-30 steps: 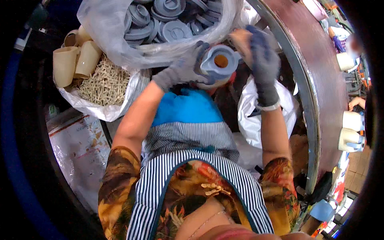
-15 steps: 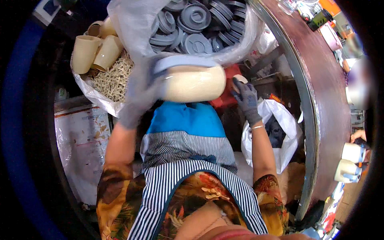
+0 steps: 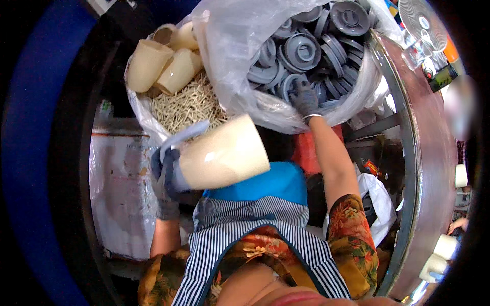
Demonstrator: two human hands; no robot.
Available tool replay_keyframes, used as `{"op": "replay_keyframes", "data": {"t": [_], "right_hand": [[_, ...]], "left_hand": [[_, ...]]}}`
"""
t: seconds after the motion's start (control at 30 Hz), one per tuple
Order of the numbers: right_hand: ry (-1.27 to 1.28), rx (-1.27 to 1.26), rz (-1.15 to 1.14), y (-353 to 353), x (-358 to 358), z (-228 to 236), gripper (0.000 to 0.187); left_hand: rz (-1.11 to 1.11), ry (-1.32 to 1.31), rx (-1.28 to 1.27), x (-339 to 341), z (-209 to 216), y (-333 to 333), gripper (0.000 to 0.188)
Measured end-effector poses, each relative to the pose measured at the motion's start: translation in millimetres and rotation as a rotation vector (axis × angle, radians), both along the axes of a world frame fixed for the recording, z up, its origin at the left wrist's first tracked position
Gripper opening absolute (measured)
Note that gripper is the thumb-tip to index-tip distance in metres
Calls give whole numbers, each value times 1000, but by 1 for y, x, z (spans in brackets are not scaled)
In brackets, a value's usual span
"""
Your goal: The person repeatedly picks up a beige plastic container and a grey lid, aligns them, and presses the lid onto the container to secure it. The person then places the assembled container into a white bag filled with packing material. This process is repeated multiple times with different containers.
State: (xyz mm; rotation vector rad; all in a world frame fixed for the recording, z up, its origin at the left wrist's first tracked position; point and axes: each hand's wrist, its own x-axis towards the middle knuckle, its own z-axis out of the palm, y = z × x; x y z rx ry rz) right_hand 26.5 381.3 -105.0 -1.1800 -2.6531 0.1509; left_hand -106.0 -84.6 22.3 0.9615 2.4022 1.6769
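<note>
Above your lap, the jug is tilted on its side, cream base toward the right. Your gloved left hand has its fingers closed around the jug's grey-blue top end, beside the handle. Your right hand reaches into the bag; its fingers touch a grey lid, but whether they grip it cannot be told. Left of the bag, cream cups rest on pegs.

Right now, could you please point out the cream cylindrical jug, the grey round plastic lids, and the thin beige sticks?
Cream cylindrical jug [image 3: 224, 155]: head view, middle of its body.
Grey round plastic lids [image 3: 303, 51]: head view, centre of one lid.
Thin beige sticks [image 3: 186, 99]: head view, middle of the pile.
</note>
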Motion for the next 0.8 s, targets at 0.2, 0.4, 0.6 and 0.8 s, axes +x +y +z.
{"op": "replay_keyframes", "data": {"t": [0.2, 0.4, 0.6, 0.8], "right_hand": [[1074, -527, 413, -113, 51, 145, 48], [906, -292, 568, -236, 113, 187, 50], [913, -111, 651, -272, 156, 196, 48], [996, -102, 656, -291, 179, 197, 45]], "left_hand": [[-37, -752, 546, -12, 2, 9, 34], [-279, -834, 483, 19, 39, 14, 34], [-396, -927, 393, 29, 52, 3, 36], [-470, -897, 428, 48, 65, -3, 37]]}}
